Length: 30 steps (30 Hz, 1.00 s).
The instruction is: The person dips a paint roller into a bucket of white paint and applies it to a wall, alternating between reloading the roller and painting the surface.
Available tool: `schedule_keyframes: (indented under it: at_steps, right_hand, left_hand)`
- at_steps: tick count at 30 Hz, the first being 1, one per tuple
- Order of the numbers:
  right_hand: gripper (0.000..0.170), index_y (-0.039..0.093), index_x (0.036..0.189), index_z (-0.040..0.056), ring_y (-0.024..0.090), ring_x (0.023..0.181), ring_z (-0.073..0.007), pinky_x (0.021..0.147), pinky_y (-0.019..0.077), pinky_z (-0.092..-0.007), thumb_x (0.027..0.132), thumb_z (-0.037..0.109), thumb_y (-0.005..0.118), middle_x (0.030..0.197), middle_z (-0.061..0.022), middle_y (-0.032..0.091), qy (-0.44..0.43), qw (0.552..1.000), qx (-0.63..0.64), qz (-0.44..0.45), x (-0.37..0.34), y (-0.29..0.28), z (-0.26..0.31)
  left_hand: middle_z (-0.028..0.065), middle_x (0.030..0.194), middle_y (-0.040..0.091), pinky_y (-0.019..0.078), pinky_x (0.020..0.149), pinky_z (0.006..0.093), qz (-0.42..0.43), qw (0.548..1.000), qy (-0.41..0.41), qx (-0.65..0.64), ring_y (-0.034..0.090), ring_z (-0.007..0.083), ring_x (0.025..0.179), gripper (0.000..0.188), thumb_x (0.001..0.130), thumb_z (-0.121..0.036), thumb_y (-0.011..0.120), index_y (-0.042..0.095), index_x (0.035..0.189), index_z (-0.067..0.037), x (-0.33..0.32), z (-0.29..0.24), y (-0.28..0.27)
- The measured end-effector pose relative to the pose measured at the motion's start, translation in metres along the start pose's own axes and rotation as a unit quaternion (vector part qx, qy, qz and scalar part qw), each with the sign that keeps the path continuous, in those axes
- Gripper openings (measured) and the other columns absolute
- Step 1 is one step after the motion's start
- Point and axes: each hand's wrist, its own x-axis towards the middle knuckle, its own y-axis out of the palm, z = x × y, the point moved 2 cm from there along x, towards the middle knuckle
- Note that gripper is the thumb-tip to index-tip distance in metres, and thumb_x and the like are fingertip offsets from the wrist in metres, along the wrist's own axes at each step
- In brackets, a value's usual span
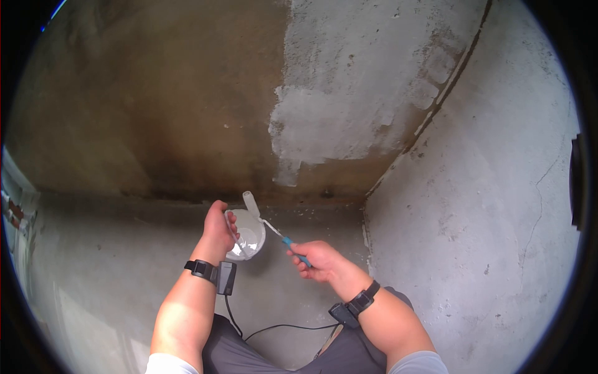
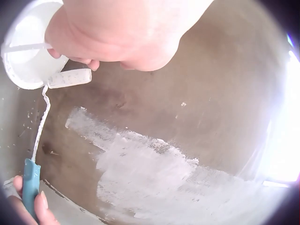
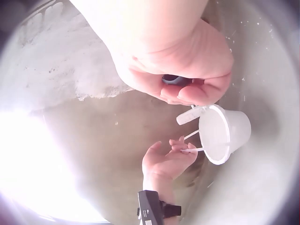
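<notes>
A white bucket (image 1: 252,237) with white paint inside hangs by its handle from my left hand (image 1: 219,229), whose fingers curl round the handle. In my right hand (image 1: 316,258) I grip the blue handle (image 2: 31,183) of a small paint roller. The white roller head (image 1: 251,204) lies at the bucket's rim, and its bent wire frame (image 2: 41,122) is coated white. In the right wrist view the bucket (image 3: 239,131) looks tilted, with the roller head (image 3: 190,116) beside its mouth. The right palm hides most of the roller's handle there.
Ahead stands a brown wall (image 1: 156,100) with a white painted patch (image 1: 336,118) on its right part. A grey wall (image 1: 486,206) rises at the right. The grey floor (image 1: 124,280) has white specks. A black cable (image 1: 280,326) runs between the wrist devices, above the person's legs.
</notes>
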Motion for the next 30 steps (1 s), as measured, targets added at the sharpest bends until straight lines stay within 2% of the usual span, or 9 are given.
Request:
schedule_keyframes:
  at_steps: [4, 6, 13, 17, 20, 22, 23, 25, 30]
  right_hand:
    - [0.022, 0.06, 0.102, 0.0042, 0.052, 0.064, -0.009, 0.056, 0.0452, -0.0261, 0.102, 0.026, 0.056, 0.08, -0.0004, 0.06, -0.032, 0.999, 0.004, 0.026, -0.004, 0.0, -0.003]
    - [0.022, 0.058, 0.106, 0.0038, 0.054, 0.066, -0.0107, 0.057, 0.0463, -0.0274, 0.103, 0.025, 0.054, 0.087, -0.0033, 0.062, -0.057, 0.996, 0.05, 0.051, -0.011, 0.0, -0.004]
    - [0.02, 0.054, 0.11, 0.0069, 0.056, 0.076, -0.0137, 0.066, 0.0506, -0.0322, 0.104, 0.026, 0.054, 0.1, -0.007, 0.063, -0.171, 0.97, 0.166, 0.052, -0.036, -0.001, -0.01]
    - [0.016, 0.054, 0.108, 0.008, 0.055, 0.077, -0.015, 0.068, 0.0479, -0.0337, 0.104, 0.023, 0.054, 0.101, -0.0063, 0.06, -0.208, 0.958, 0.19, 0.05, -0.051, -0.011, -0.004]
    - [0.013, 0.052, 0.101, 0.0099, 0.053, 0.074, -0.0138, 0.065, 0.0459, -0.0334, 0.103, 0.022, 0.054, 0.093, -0.0038, 0.057, -0.257, 0.947, 0.195, 0.009, -0.061, -0.021, 0.005]
    - [0.014, 0.049, 0.096, 0.011, 0.049, 0.068, -0.0124, 0.058, 0.0426, -0.032, 0.103, 0.022, 0.054, 0.085, -0.0021, 0.052, -0.314, 0.93, 0.177, -0.067, -0.064, -0.032, 0.016]
    - [0.014, 0.049, 0.096, 0.011, 0.049, 0.068, -0.0124, 0.058, 0.0426, -0.032, 0.103, 0.022, 0.054, 0.085, -0.0021, 0.052, -0.319, 0.928, 0.178, -0.07, -0.065, -0.035, 0.02]
    - [0.015, 0.047, 0.095, 0.0115, 0.046, 0.063, -0.0115, 0.053, 0.0394, -0.0309, 0.103, 0.023, 0.053, 0.08, -0.0013, 0.049, -0.353, 0.912, 0.163, -0.13, -0.066, -0.039, 0.029]
    - [0.022, 0.042, 0.093, 0.0088, 0.044, 0.057, -0.0108, 0.046, 0.0384, -0.0289, 0.103, 0.025, 0.052, 0.076, -0.0027, 0.047, -0.389, 0.894, 0.166, -0.146, -0.062, -0.038, 0.045]
  left_hand:
    - [-0.003, 0.068, 0.05, 0.037, 0.069, 0.0344, 0.016, 1.0, -0.009, 0.01, 0.04, 0.0133, 0.058, 0.024, 0.085, -0.04, 0.057, 0.051, 0.076, -0.018, 0.005, 0.001, 0.0]
    - [-0.0032, 0.068, 0.05, 0.0366, 0.069, 0.0341, 0.017, 1.0, -0.01, 0.009, 0.039, 0.0132, 0.058, 0.024, 0.085, -0.04, 0.057, 0.051, 0.077, -0.018, 0.005, 0.002, 0.0]
    - [-0.0037, 0.067, 0.049, 0.0346, 0.067, 0.0333, 0.023, 0.999, -0.025, 0.017, 0.039, 0.0126, 0.058, 0.025, 0.085, -0.039, 0.056, 0.051, 0.077, -0.017, 0.002, 0.007, 0.013]
    - [-0.0037, 0.066, 0.048, 0.0345, 0.069, 0.0332, 0.036, 0.998, -0.038, 0.017, 0.039, 0.0128, 0.057, 0.025, 0.084, -0.039, 0.056, 0.051, 0.075, -0.016, 0.006, 0.01, 0.018]
    - [-0.0036, 0.066, 0.048, 0.0344, 0.071, 0.0333, 0.035, 0.998, -0.044, 0.021, 0.039, 0.0128, 0.057, 0.025, 0.084, -0.039, 0.056, 0.05, 0.074, -0.017, 0.007, 0.013, 0.021]
    - [-0.0037, 0.066, 0.048, 0.0345, 0.072, 0.0336, 0.047, 0.997, -0.049, 0.025, 0.038, 0.0127, 0.057, 0.024, 0.084, -0.038, 0.056, 0.05, 0.073, -0.017, 0.01, 0.016, 0.024]
    - [-0.0038, 0.066, 0.048, 0.0345, 0.072, 0.0336, 0.039, 0.997, -0.051, 0.032, 0.038, 0.0127, 0.058, 0.024, 0.084, -0.038, 0.055, 0.05, 0.073, -0.018, 0.008, 0.017, 0.026]
    - [-0.004, 0.066, 0.048, 0.0345, 0.072, 0.0337, 0.037, 0.997, -0.052, 0.042, 0.039, 0.0127, 0.058, 0.024, 0.084, -0.038, 0.055, 0.05, 0.073, -0.018, 0.008, 0.019, 0.028]
    - [-0.0042, 0.067, 0.049, 0.0345, 0.071, 0.0334, 0.035, 0.994, -0.053, 0.086, 0.039, 0.0131, 0.06, 0.022, 0.086, -0.036, 0.054, 0.05, 0.074, -0.018, 0.012, 0.023, 0.026]
